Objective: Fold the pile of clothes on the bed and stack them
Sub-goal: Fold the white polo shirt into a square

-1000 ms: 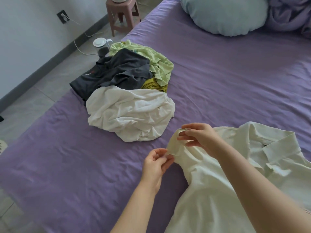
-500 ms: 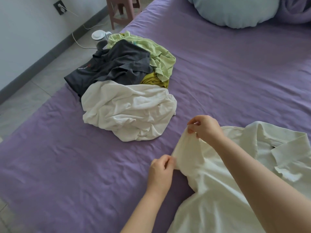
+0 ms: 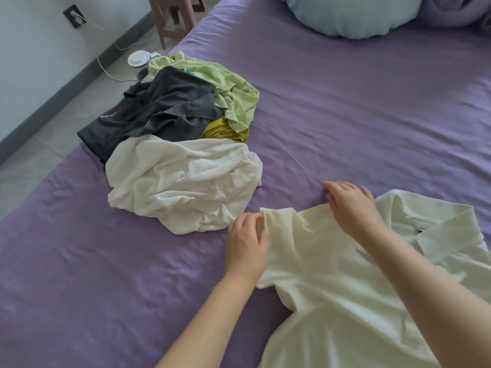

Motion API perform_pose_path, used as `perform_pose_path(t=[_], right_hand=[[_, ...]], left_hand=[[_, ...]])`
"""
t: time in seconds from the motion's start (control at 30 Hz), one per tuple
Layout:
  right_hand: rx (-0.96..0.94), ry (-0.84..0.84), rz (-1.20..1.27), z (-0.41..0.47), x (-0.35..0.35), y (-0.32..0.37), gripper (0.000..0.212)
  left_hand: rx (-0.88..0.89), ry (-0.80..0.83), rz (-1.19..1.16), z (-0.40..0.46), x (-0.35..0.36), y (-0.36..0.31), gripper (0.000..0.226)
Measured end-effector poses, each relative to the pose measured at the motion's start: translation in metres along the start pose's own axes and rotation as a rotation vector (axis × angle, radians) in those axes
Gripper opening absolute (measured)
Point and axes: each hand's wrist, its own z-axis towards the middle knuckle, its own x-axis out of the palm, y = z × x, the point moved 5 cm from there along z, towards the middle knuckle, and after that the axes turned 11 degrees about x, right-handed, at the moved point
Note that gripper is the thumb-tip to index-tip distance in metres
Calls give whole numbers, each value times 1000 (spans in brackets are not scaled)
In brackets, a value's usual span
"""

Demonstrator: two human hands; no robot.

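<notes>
I am only beginning: no folded stack is showing, and the pile [image 3: 183, 144] is lying rumpled on the bed [image 3: 345, 107], with white, grey and green garments waiting. Just beside the pile, toward me, I am spreading the shirt [image 3: 332, 274] flat, not yet folding it. My left hand [image 3: 245, 245] is pinching the sleeve hem with curled fingers. My right hand [image 3: 350, 205] is pressing the shoulder with nearly straight fingers, gripping nothing.
</notes>
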Motion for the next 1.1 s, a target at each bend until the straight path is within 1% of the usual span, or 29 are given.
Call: perform_pose_path(t=[0.03,0.1,0.13,0.17,0.2,0.27,0.3,0.33,0.37,0.43,0.47,0.53,0.57,0.63,0.67,0.73,0.77,0.8,0.87,0.9,0.93,1.0,1.03,1.07,1.1], right_hand=[[0,43,-64,-1,-2,-14,37],[-50,101,-244,-5,-2,-31,41],[-84,107,-340,-6,-3,-35,40],[-110,90,-418,-6,-5,-38,37],[-119,52,-470,-4,-9,-40,31],[-65,-88,-419,2,-24,-42,21],[-20,-172,-360,5,-32,-43,17],[11,-223,-320,6,-37,-41,10],[18,-243,-319,5,-37,-37,12],[12,-199,-281,-12,-25,-24,37],[-2,-200,-226,-28,-21,-17,42],[-19,-206,-122,-76,-7,-7,42],[-36,-200,-84,-104,6,-5,40],[-71,-146,-53,-161,35,-2,37],[-99,-83,-55,-188,50,-1,42],[-185,-6,-92,-236,76,-6,52],[-182,5,-110,-254,84,-14,57],[-121,19,-121,-267,86,-25,61],[87,66,-95,-287,83,-44,66],[126,96,-87,-297,83,-46,66],[86,123,-107,-307,86,-43,61],[-124,131,-169,-330,95,-32,52],[-165,127,-184,-339,96,-33,49],[-116,118,-172,-346,96,-38,47],[-13,129,-144,-352,94,-47,51]], left_hand=[[40,65,11,15,9,-7,36],[35,227,136,41,26,-11,49],[26,285,231,51,31,-9,48],[30,291,321,57,30,-7,39],[37,259,409,61,26,-5,28],[40,104,488,67,15,-4,17],[39,43,490,69,11,-3,15],[50,20,496,71,11,-4,15],[63,28,516,70,12,-5,16],[81,47,537,63,17,-7,23],[87,39,529,55,18,-10,31],[93,-5,463,29,16,-16,49],[89,-47,405,11,15,-18,54],[31,-133,243,-29,11,-13,54],[-40,-134,125,-51,10,-8,48],[-232,-39,-88,-93,13,5,27],[-302,29,-119,-113,16,10,22],[-336,93,-98,-131,18,15,22],[-367,224,-19,-164,21,21,28],[-375,283,15,-178,21,21,29],[-381,328,32,-191,21,20,31],[-385,395,78,-215,19,20,35],[-390,424,109,-225,16,18,37],[-395,452,144,-235,13,19,34],[-402,490,182,-245,9,20,28]])
